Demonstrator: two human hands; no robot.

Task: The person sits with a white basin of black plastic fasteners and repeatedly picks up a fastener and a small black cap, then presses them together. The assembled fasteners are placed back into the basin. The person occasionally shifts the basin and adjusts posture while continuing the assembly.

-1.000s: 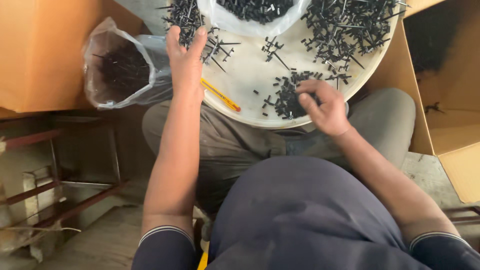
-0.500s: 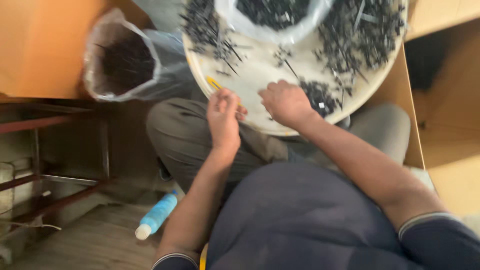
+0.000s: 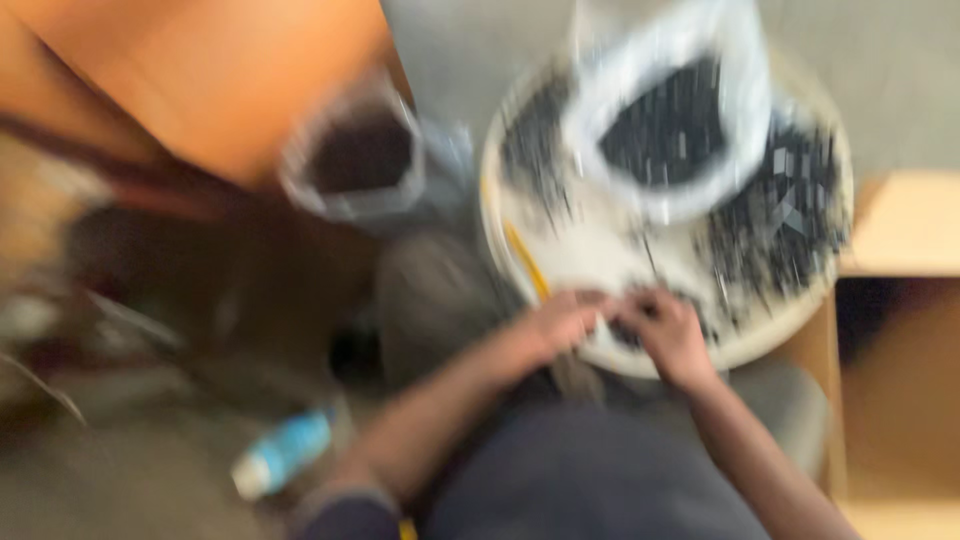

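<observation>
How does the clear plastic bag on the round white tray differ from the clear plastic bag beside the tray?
The clear plastic bag on the round white tray lies upon the tray, among loose dark pieces; the clear plastic bag beside the tray rests off its left edge. The first looks wider and whiter, the second greyer. Both are open and hold small dark pieces; blur hides details.

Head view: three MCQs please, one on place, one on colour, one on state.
1. Where are both hands?
A. At the near rim of the round tray
B. Inside the clear bag
C. On the bottle

2. What colour is the stick on the tray?
A. Red
B. Yellow
C. Green

3. How does the bottle sit?
A. Upright on the tray
B. Held in a hand
C. Lying on the floor

Answers:
1 A: left hand and right hand meet at the tray edge.
2 B: the stick is yellow.
3 C: the bottle lies on its side on the floor, away from both hands.
</observation>
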